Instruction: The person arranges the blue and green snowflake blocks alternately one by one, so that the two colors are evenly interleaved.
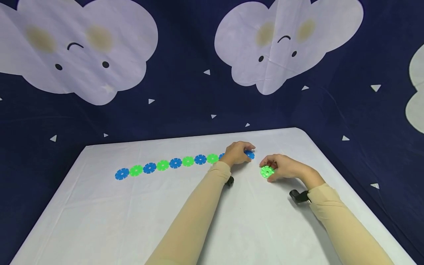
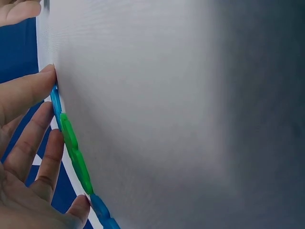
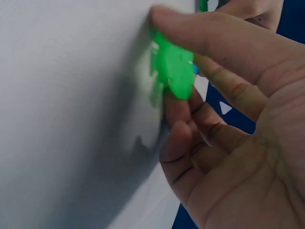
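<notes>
A long row of alternating blue and green notched discs (image 1: 162,165) lies across the white table, the discs set edge to edge. At its right end my left hand (image 1: 236,152) holds the last blue disc (image 1: 250,154) between thumb and fingers, while the hand covers part of the row. In the left wrist view, a green disc (image 2: 76,155) joins that blue disc edge-on. Just to the right, my right hand (image 1: 283,167) pinches a loose green disc (image 3: 176,67) by its rim, tilted and apart from the row.
The white table (image 1: 132,221) has its far edge just behind the row and its right edge beyond my right hand. A dark blue cloth (image 1: 185,73) with clouds hangs behind. Black wrist devices (image 1: 299,196) sit under both cuffs.
</notes>
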The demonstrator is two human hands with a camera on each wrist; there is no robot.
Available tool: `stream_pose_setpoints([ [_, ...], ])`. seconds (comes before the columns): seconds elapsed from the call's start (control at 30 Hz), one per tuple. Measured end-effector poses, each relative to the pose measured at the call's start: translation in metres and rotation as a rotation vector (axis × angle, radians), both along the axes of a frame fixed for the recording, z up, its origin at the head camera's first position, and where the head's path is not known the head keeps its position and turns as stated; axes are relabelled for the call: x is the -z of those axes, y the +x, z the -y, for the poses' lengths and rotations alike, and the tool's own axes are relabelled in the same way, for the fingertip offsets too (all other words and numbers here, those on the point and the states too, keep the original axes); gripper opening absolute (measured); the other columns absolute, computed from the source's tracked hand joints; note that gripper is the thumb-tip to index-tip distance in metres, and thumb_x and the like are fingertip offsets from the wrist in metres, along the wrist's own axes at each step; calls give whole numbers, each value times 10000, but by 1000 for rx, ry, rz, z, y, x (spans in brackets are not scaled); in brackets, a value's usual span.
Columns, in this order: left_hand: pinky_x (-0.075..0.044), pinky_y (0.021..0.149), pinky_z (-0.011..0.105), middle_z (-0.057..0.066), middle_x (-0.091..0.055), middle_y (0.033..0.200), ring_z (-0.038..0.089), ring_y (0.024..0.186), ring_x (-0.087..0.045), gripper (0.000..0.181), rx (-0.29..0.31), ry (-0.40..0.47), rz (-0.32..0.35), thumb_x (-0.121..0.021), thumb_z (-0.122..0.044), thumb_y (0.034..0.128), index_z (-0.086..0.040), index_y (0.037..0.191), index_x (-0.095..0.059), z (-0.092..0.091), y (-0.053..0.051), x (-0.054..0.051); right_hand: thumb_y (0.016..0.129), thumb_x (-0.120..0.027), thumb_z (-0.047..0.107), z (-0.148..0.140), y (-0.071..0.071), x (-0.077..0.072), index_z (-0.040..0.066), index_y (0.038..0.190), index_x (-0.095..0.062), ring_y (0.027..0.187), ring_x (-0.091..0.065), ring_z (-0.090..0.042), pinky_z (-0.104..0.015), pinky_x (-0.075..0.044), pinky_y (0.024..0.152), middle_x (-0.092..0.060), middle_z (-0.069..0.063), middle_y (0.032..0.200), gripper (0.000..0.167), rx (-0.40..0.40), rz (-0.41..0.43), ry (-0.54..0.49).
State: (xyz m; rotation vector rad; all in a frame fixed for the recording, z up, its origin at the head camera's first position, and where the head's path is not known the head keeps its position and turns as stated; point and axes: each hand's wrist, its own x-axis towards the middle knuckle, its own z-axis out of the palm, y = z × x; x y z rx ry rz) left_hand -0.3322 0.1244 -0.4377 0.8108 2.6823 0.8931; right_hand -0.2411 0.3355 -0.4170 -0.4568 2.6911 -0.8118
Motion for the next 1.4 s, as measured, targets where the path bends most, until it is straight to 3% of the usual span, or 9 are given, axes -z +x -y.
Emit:
stream_pose_setpoints([
  [0.37,-445,1203,457,-66,-756,1355,158,1312,-654,498,-2,16,-4,-876,-157,905,-260,1374,-746,0,-2,2,780,-913,65,3,7,-7,34,1317,-738,1107,-663,-283,-521,-573,993,-718,-137,1231,566,19,6,104],
  [0.6,-448,1198,461,-65,-757,1354,160,1311,-654,490,3,22,2,-879,-155,902,-257,1364,-752,0,-2,2,775,-902,94,2,5,-4,0,1270,-759,1026,-668,-244,-487,-587,946,-740,-118,1143,523,34,-77,127],
  [0.87,-444,1198,457,-69,-760,1344,159,1313,-656,486,-6,24,2,-878,-154,899,-258,1358,-756,0,-2,2,794,-907,155,-6,-5,0,-3,1265,-761,1021,-701,-254,-454,-599,922,-760,-138,1137,518,71,-114,101],
  [1.07,-444,1200,445,-77,-760,1339,150,1311,-656,485,-14,24,7,-882,-159,897,-265,1353,-757,0,-2,3,830,-881,199,-11,-18,-2,7,1308,-745,1041,-681,-269,-443,-573,926,-750,-146,1151,533,140,-100,99],
  [1.4,-454,1182,440,-84,-762,1327,143,1296,-655,482,-18,20,7,-881,-164,900,-264,1355,-757,1,-2,2,866,-858,196,-18,-39,4,-12,1328,-730,1020,-669,-270,-375,-558,884,-750,-159,1148,523,186,-81,79],
])
